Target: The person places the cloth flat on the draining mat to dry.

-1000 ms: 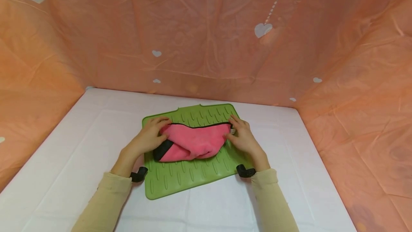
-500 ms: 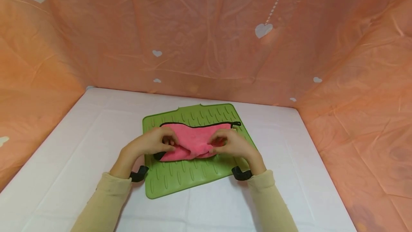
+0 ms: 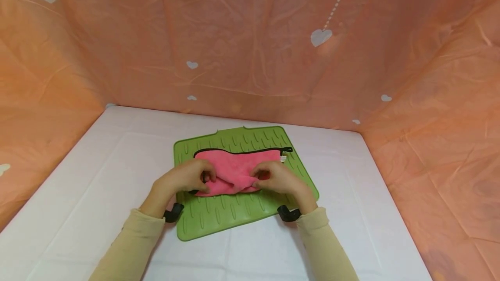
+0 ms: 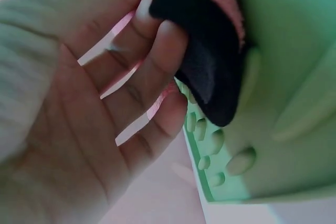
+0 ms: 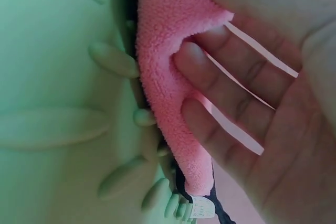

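A folded pink plush cloth (image 3: 238, 164) with black edging lies across the ribbed green mat (image 3: 222, 222). My left hand (image 3: 189, 177) pinches its near left part. In the left wrist view, bent fingers (image 4: 168, 48) touch the cloth's black corner (image 4: 202, 40), the thumb mostly out of frame. On the other side, my right hand (image 3: 283, 180) holds a raised fold between thumb and fingers. The right wrist view shows the pink pile (image 5: 163, 61) bunched at those fingertips (image 5: 191, 59). A white tag (image 5: 202, 207) and a black loop (image 3: 288, 149) stick out at the cloth's right end.
The mat rests at a slant on a white-covered table (image 3: 250, 255). Orange sheeting with pale hearts (image 3: 250, 55) walls the back and both sides. Black bent pieces (image 3: 289, 214) jut inward from both wrists.
Both hands have left the cloth's upper corners and come inward and nearer, taking hold of its front part. The loop and tag at the right now show.
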A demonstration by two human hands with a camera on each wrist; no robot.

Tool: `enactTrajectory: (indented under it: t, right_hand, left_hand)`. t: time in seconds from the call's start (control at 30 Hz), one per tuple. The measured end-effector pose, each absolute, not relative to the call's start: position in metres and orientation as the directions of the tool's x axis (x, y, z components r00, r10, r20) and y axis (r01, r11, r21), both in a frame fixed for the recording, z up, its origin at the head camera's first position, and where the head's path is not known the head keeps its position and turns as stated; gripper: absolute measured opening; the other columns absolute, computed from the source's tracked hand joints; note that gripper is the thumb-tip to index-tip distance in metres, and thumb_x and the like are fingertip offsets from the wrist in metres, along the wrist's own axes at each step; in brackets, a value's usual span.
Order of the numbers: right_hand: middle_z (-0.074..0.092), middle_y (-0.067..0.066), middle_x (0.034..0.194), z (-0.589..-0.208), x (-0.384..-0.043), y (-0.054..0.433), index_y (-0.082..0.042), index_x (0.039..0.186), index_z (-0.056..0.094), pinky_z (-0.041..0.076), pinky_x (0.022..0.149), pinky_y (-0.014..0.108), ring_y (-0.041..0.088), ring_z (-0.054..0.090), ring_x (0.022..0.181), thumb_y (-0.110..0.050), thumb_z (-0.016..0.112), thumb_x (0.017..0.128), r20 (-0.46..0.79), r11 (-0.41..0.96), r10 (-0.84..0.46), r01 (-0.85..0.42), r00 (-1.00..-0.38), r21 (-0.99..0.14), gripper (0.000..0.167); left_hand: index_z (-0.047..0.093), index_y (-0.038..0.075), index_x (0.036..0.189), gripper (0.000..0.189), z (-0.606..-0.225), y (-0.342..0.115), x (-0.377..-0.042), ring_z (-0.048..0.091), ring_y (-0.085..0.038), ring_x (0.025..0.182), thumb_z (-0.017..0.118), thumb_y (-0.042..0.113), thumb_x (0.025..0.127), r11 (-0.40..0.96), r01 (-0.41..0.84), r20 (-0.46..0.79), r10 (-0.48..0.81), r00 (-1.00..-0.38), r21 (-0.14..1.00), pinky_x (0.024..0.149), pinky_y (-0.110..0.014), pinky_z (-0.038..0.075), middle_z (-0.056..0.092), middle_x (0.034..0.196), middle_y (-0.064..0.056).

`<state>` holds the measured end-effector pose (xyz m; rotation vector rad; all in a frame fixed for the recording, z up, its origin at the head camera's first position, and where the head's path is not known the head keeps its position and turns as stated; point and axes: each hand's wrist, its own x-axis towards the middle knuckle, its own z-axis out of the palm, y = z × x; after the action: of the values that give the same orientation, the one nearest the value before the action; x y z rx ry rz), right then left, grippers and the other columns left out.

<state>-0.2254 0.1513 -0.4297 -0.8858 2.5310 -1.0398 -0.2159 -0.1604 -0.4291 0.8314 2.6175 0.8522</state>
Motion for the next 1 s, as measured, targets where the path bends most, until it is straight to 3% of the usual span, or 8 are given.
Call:
enactTrajectory:
  t: [0.4, 0.53, 0.63, 0.77, 0.9, 1.0]
  right_hand:
    - [0.075, 0.001, 0.106, -0.427, -0.223, 0.150, -0.007, 0.111, 0.078, 0.054, 0.087, 0.030, 0.013, 0.065, 0.098, -0.007, 0.074, 0.096, 0.017, 0.572, -0.623, -0.470, -0.782, -0.673, 0.016]
    - [0.074, 0.003, 0.109, -0.426, -0.222, 0.150, -0.006, 0.116, 0.077, 0.055, 0.089, 0.035, 0.016, 0.066, 0.100, -0.008, 0.070, 0.098, 0.060, 0.578, -0.611, -0.497, -0.789, -0.647, 0.019]
    - [0.072, 0.007, 0.110, -0.427, -0.222, 0.149, -0.003, 0.118, 0.075, 0.055, 0.090, 0.039, 0.020, 0.065, 0.101, -0.006, 0.067, 0.100, 0.134, 0.575, -0.567, -0.508, -0.812, -0.641, 0.020]
    - [0.069, 0.010, 0.108, -0.430, -0.225, 0.149, -0.001, 0.117, 0.074, 0.054, 0.089, 0.044, 0.025, 0.064, 0.100, -0.004, 0.068, 0.098, 0.323, 0.565, -0.445, -0.542, -0.835, -0.623, 0.020]
    - [0.069, 0.014, 0.102, -0.433, -0.230, 0.147, 0.001, 0.114, 0.073, 0.055, 0.084, 0.047, 0.029, 0.066, 0.095, -0.003, 0.073, 0.096, 0.534, 0.557, -0.324, -0.614, -0.781, -0.559, 0.018]
    - [0.070, 0.014, 0.101, -0.435, -0.231, 0.145, -0.001, 0.110, 0.072, 0.055, 0.084, 0.048, 0.030, 0.066, 0.094, -0.004, 0.075, 0.095, 0.600, 0.614, -0.289, -0.625, -0.746, -0.481, 0.015]
  left_hand:
    - [0.075, 0.018, 0.078, 0.017, -0.431, -0.155, -0.214, 0.054, -0.011, 0.071, 0.080, 0.002, 0.082, 0.738, 0.437, -0.095, 0.555, -0.826, 0.514, 0.066, -0.030, 0.048, 0.061, 0.078, 0.007]
    - [0.072, 0.013, 0.082, 0.013, -0.431, -0.160, -0.216, 0.054, -0.011, 0.073, 0.076, 0.001, 0.085, 0.676, 0.453, -0.086, 0.605, -0.792, 0.581, 0.067, -0.030, 0.048, 0.060, 0.080, 0.005]
    - [0.069, 0.008, 0.089, 0.007, -0.427, -0.168, -0.217, 0.055, -0.013, 0.076, 0.072, 0.002, 0.089, 0.598, 0.420, -0.068, 0.625, -0.778, 0.683, 0.069, -0.031, 0.049, 0.060, 0.083, 0.002]
    - [0.061, 0.008, 0.098, 0.005, -0.417, -0.176, -0.215, 0.056, -0.017, 0.081, 0.064, 0.005, 0.095, 0.525, 0.360, -0.011, 0.576, -0.817, 0.771, 0.071, -0.032, 0.048, 0.059, 0.088, -0.002]
    - [0.057, 0.005, 0.104, 0.005, -0.408, -0.178, -0.214, 0.056, -0.020, 0.087, 0.059, 0.005, 0.100, 0.453, 0.345, 0.079, 0.509, -0.857, 0.822, 0.071, -0.031, 0.048, 0.059, 0.095, -0.005]
    - [0.057, 0.002, 0.106, 0.006, -0.407, -0.180, -0.215, 0.059, -0.022, 0.089, 0.059, 0.004, 0.100, 0.429, 0.363, 0.141, 0.467, -0.873, 0.827, 0.070, -0.031, 0.050, 0.062, 0.097, -0.008]
